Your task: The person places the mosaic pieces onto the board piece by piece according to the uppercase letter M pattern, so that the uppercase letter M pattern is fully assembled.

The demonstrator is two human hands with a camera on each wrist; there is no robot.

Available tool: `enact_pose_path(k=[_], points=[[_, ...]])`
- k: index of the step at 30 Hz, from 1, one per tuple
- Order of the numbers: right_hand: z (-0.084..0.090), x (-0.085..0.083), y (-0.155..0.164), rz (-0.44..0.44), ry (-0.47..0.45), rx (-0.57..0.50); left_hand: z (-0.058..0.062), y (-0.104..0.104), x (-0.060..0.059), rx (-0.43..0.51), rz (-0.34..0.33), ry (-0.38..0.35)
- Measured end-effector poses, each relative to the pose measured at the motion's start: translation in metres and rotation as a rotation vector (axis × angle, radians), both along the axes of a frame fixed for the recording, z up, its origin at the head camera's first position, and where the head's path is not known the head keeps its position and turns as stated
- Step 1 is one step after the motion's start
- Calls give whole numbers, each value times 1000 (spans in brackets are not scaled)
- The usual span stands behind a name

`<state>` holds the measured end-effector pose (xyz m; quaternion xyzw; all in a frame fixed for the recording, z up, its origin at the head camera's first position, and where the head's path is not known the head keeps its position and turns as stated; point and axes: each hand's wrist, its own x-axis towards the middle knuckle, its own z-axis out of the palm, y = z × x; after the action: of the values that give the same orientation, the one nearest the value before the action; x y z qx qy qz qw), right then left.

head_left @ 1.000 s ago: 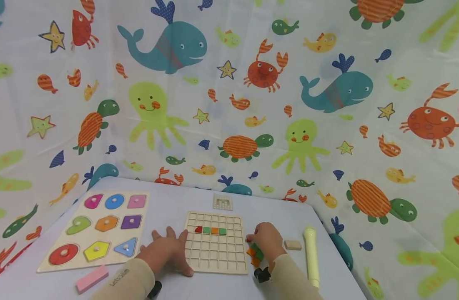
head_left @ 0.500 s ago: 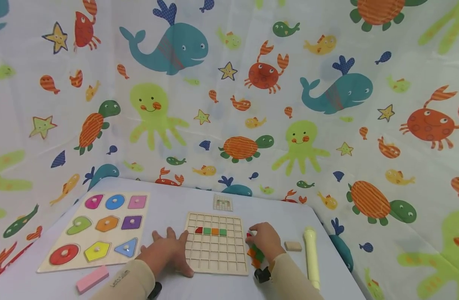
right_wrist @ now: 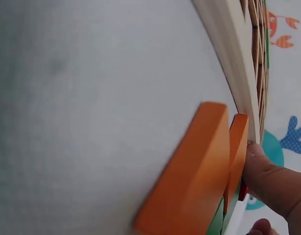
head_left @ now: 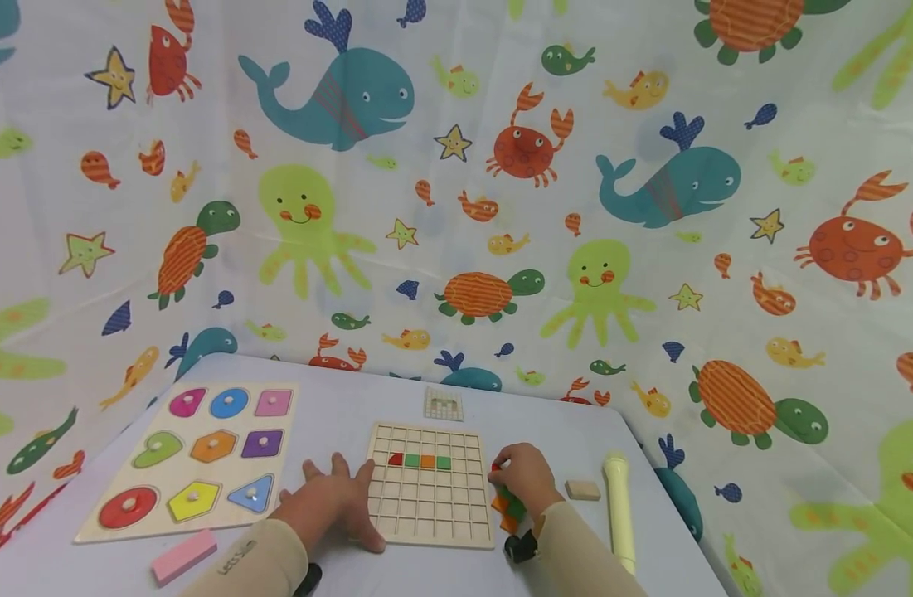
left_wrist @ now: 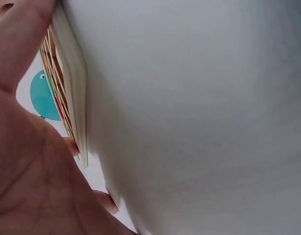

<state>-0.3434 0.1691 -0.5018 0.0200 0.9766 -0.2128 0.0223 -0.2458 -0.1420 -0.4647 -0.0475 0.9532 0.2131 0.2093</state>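
Four tiles point(head_left: 419, 459), red, green, orange and green, are seated in one row of the grid board point(head_left: 429, 496). The board's edge is steadied by the flat, spread left hand point(head_left: 335, 500). Loose tiles point(head_left: 507, 506) beside it are pinched by the curled right hand point(head_left: 523, 474).

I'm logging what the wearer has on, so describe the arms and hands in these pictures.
Both arms wear long cream-beige sleeves, the left sleeve bearing small dark lettering near the cuff, too small to read surely. The right sleeve is plain. A black device sits at each wrist. The left hand and right hand are bare, without gloves.
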Motion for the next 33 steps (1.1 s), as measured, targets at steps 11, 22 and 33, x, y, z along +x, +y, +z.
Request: enact_pose_path(k=[11, 22, 33], points=[[15, 7, -15, 37, 60, -41, 4, -2, 1, -8, 0, 0], [21, 7, -35, 120, 78, -35, 0, 0, 1, -8, -13, 0], [23, 8, -54, 152, 38, -40, 1, 0, 0, -11, -6, -2]])
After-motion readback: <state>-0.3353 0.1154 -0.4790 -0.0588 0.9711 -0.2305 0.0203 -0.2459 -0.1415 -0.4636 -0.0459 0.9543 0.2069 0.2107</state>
